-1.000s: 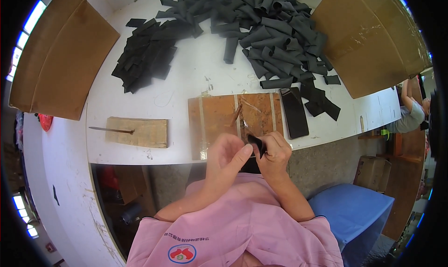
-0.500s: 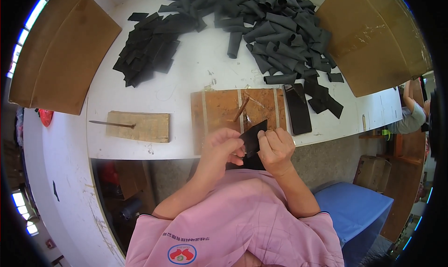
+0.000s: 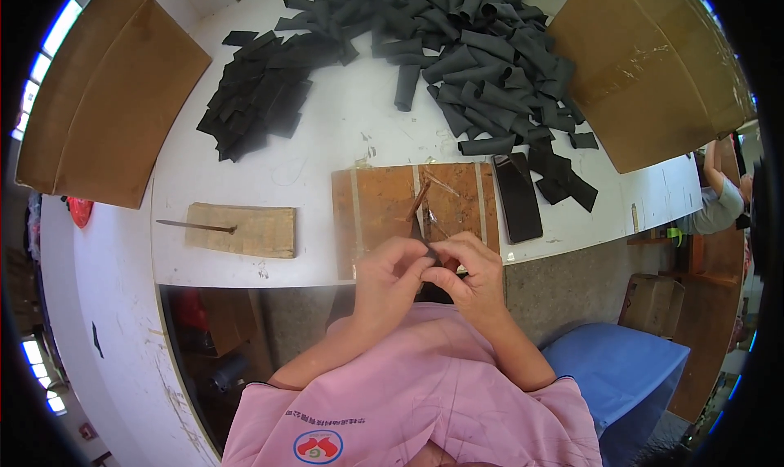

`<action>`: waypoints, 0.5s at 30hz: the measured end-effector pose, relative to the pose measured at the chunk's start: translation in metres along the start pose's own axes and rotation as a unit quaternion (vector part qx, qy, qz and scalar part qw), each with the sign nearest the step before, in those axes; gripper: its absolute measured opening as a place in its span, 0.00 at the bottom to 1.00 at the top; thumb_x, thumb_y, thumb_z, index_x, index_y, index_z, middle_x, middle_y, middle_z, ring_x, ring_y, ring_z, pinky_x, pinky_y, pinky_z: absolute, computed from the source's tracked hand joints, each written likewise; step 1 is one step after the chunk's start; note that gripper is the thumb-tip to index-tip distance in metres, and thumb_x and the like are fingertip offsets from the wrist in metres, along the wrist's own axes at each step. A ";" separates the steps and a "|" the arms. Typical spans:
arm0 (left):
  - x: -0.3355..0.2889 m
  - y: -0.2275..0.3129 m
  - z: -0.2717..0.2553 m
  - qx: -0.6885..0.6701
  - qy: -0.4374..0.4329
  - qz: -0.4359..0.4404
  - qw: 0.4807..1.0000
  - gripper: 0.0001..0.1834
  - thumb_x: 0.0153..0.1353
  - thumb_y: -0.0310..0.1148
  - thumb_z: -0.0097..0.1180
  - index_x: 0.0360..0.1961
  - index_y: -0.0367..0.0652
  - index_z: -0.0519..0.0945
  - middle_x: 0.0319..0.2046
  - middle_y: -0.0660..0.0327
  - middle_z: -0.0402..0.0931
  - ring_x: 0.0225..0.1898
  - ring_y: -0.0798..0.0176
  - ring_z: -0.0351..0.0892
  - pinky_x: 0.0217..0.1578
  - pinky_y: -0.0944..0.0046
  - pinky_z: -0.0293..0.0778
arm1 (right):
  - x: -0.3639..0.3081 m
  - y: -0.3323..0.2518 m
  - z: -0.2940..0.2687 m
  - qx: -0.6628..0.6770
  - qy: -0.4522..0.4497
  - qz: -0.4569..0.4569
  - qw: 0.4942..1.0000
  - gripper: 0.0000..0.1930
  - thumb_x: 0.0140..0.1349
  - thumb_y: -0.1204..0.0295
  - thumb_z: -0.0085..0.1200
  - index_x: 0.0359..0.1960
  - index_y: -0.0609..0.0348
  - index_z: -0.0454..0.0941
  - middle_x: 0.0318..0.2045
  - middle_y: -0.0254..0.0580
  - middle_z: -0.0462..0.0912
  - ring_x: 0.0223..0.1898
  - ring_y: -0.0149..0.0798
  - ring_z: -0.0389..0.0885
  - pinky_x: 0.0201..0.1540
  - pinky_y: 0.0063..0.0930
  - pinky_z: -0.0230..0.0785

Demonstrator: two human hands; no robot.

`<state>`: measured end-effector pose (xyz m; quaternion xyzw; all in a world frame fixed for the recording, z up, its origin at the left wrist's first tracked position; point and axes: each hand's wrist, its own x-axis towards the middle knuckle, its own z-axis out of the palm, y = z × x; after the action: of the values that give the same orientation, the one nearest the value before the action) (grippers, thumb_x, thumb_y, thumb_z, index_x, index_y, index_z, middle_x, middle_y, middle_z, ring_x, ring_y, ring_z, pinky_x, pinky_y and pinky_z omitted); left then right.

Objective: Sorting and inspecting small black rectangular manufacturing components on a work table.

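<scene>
"Where's the black piece (image 3: 432,255)?"

"Between the two hands, above the near part of the board (image 3: 371,202). Fingers cover most of it, so I can't tell how it's folded."

"And the grip?"

"The left hand (image 3: 388,269) pinches it, thumb against fingers. The right hand (image 3: 477,275) closes on it from the other side, thumb and fingertips drawn in. The two thumbs nearly meet."

"What's on the board?"

"A brown stick (image 3: 420,196), slanting, just beyond the hands. Pale strips run across the board too."

"Beside it?"

"To the right, a phone (image 3: 518,197), dark side up. Near its top corner, some loose flat pieces (image 3: 569,181). Well to the left, a wood block (image 3: 273,232) with a spike (image 3: 192,225) reaching past its left end."

"Farther back on the table (image 3: 245,177)?"

"A pile of curled pieces (image 3: 498,79) in the middle and right, and a flatter pile (image 3: 253,100) on the left, both black. A cardboard box stands at each side: left box (image 3: 110,91), right box (image 3: 653,75)."

"Beyond the table?"

"A blue cover (image 3: 616,365) at lower right, and another person (image 3: 709,212) at the far right."
</scene>
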<state>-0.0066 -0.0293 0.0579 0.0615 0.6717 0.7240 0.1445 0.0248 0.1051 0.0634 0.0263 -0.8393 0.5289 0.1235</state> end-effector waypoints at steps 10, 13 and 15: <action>-0.001 -0.022 0.007 0.169 0.123 0.153 0.966 0.06 0.49 0.18 0.52 0.31 0.34 0.73 0.20 0.63 0.74 0.18 0.77 0.70 0.17 0.78 0.65 | 0.004 0.004 0.018 -0.181 0.033 -0.100 0.978 0.08 0.42 0.82 0.53 0.27 0.66 0.72 0.23 0.45 0.71 0.24 0.43 0.73 0.24 0.30 0.66; 0.005 -0.011 0.000 -0.025 0.088 -0.003 0.996 0.08 0.48 0.17 0.52 0.31 0.35 0.72 0.21 0.62 0.74 0.16 0.78 0.66 0.14 0.79 0.60 | 0.006 0.012 0.020 -0.203 0.074 -0.094 0.972 0.08 0.41 0.84 0.51 0.27 0.65 0.72 0.24 0.46 0.71 0.25 0.44 0.73 0.25 0.31 0.67; 0.010 0.003 -0.007 -0.144 0.049 -0.109 0.982 0.09 0.48 0.17 0.52 0.32 0.36 0.71 0.21 0.61 0.73 0.15 0.79 0.64 0.13 0.81 0.58 | 0.004 0.015 0.020 -0.108 0.080 -0.026 0.991 0.08 0.42 0.83 0.50 0.27 0.65 0.72 0.24 0.44 0.71 0.25 0.39 0.73 0.25 0.28 0.66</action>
<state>-0.0189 -0.0334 0.0591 -0.0693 0.5695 0.7950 0.1969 0.0145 0.0940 0.0424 -0.0081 -0.8777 0.4325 0.2061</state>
